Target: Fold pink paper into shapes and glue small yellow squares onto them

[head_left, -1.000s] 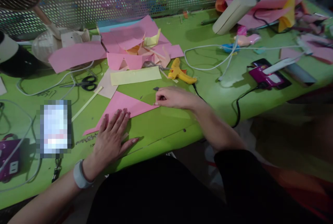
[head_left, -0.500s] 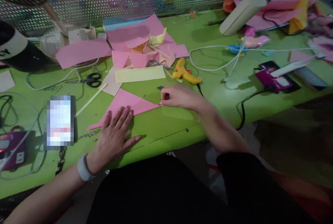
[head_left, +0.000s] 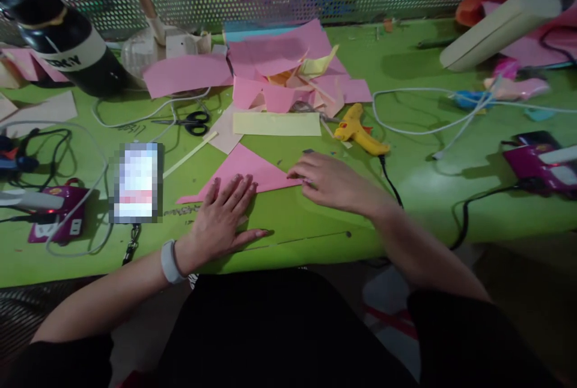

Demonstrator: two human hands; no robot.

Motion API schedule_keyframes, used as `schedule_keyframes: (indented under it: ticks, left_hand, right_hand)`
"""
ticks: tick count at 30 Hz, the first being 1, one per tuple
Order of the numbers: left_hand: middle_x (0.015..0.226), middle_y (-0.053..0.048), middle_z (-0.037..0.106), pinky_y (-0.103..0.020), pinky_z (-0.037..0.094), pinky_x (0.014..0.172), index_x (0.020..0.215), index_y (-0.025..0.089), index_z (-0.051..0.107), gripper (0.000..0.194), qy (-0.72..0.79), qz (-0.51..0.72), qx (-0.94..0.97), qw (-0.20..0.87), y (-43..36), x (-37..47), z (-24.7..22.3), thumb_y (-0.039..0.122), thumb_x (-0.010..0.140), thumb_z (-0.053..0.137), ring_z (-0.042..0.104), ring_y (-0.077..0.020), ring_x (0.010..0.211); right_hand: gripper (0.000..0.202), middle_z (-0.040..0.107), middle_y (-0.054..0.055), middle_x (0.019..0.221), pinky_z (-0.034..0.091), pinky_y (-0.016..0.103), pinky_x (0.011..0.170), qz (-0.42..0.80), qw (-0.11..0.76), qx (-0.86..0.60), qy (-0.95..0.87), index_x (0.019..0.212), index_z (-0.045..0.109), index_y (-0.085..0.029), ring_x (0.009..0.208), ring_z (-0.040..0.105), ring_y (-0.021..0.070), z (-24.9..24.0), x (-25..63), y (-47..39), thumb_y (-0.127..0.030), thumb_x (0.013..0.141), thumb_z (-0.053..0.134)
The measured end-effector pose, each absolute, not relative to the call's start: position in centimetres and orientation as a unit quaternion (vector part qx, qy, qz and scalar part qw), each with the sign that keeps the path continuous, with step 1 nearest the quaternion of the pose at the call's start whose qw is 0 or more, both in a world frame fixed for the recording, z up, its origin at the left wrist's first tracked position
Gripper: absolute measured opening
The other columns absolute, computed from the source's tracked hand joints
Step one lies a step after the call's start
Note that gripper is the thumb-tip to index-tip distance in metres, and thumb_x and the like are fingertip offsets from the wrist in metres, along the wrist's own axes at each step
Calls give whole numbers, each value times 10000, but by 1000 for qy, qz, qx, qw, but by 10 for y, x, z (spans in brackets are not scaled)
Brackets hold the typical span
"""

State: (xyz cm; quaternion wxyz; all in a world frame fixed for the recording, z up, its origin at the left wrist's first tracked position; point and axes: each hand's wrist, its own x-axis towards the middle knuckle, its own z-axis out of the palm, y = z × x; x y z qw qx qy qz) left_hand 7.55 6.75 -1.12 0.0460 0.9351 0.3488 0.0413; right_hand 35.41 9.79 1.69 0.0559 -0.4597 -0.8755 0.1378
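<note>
A folded pink paper (head_left: 246, 164), roughly triangular, is laid on the green surface (head_left: 293, 216) directly ahead of the left hand (head_left: 219, 218) and to the left of the right hand (head_left: 336, 185). Its near edge is covered by the fingers of the left hand, which is held open and flat, palm down, with the thumb spread toward the right. The paper's right-hand tip is met by the fingertips of the right hand, whose fingers are bent; whether the tip is pinched or merely touched cannot be told. A grey band (head_left: 170, 261) is worn on the left wrist.

To the left of the left hand, a phone (head_left: 136, 183) with a blurred screen is placed, and farther left a purple box (head_left: 63, 213) is crossed by a pale cable. Ahead of the left hand and slightly leftward, black-handled scissors (head_left: 197, 123) are seen near a narrow yellow strip (head_left: 192, 153). Beyond the pink paper, a wide pale yellow piece (head_left: 276, 124) is set before a heap of pink sheets (head_left: 279, 54). A yellow glue gun (head_left: 360, 129) is positioned ahead of the right hand and a little to its right. Well off to the right of that hand, a second purple box (head_left: 529, 162) is plugged with a white piece.
</note>
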Motion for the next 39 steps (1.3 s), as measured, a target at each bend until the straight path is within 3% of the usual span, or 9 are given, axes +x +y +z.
schedule_keyframes:
  ticks: [3, 5, 9, 12, 16, 20, 24, 29, 39]
  left_hand:
    - [1644, -125, 215, -518, 2, 1248, 1582, 119, 162, 909, 349, 39, 935, 49, 67, 76, -11, 738, 931, 305, 177, -311, 1522]
    - [1642, -134, 218, -535, 22, 1246, 1579, 118, 169, 913, 351, 37, 934, 55, 68, 76, -11, 743, 927, 306, 182, -318, 1521]
    - [1625, -152, 264, -563, 55, 1240, 1570, 109, 197, 889, 352, 38, 933, 69, 67, 74, -13, 721, 938, 322, 184, -322, 1520]
    - [1619, -152, 283, -571, 60, 1240, 1568, 113, 209, 873, 352, 45, 932, 75, 66, 74, -16, 702, 940, 353, 169, -318, 1525]
    - [1605, -165, 316, -570, 91, 1240, 1553, 106, 255, 853, 349, 57, 930, 97, 68, 74, -11, 683, 939, 393, 214, -318, 1515]
    - [1490, -170, 498, -477, 348, 1168, 1409, 114, 490, 527, 353, 89, 918, 157, 83, 60, 7, 453, 1010, 426, 460, -277, 1384]
    - [1069, -135, 676, -379, 546, 866, 1000, 146, 693, 275, 436, 114, 869, 205, 108, 30, 25, 287, 982, 457, 659, -229, 972]
    - [812, -60, 629, -314, 494, 673, 804, 174, 662, 232, 460, 80, 843, 266, 125, 4, 33, 328, 917, 531, 611, -182, 756]
    - [828, -64, 625, -301, 461, 653, 752, 169, 674, 218, 479, 26, 825, 297, 131, 5, 38, 312, 871, 561, 585, -161, 717]
  right_hand:
    - [338, 672, 135, 1062, 484, 449, 903, 110, 89, -460, -877, 1150, 679, -146, 1001, 597, 281, 13, 344, 93, -184, 868, 497]
    - [478, 618, 162, 1296, 451, 494, 1006, 116, 106, -432, -888, 1382, 541, -134, 1178, 557, 303, 9, 334, 89, -235, 922, 459]
    - [757, 209, 189, 1638, 255, 496, 1208, 138, 74, -342, -927, 1585, 119, -67, 1520, 187, 287, -4, 315, 80, -487, 1006, 369]
    - [928, 143, 213, 1643, 156, 504, 1245, 134, 45, -329, -934, 1582, 60, -30, 1539, 98, 298, -15, 309, 77, -671, 962, 321]
    - [954, 118, 212, 1642, 155, 510, 1248, 136, 29, -339, -930, 1579, 70, -22, 1537, 90, 308, -23, 310, 76, -704, 949, 290]
    - [970, 96, 204, 1641, 166, 513, 1246, 134, 28, -341, -930, 1583, -23, -58, 1536, 86, 305, -25, 311, 77, -707, 943, 309]
    - [977, 59, 189, 1642, 155, 516, 1246, 131, 25, -338, -932, 1564, -143, -97, 1534, 87, 303, -27, 312, 76, -698, 948, 320]
    - [984, 30, 169, 1643, 157, 500, 1248, 121, 39, -334, -934, 1540, -220, -125, 1533, 101, 295, -29, 312, 76, -689, 951, 330]
    - [995, 68, 176, 1638, 194, 518, 1237, 114, 40, -335, -934, 1540, -225, -133, 1528, 113, 301, -29, 312, 75, -681, 948, 358]
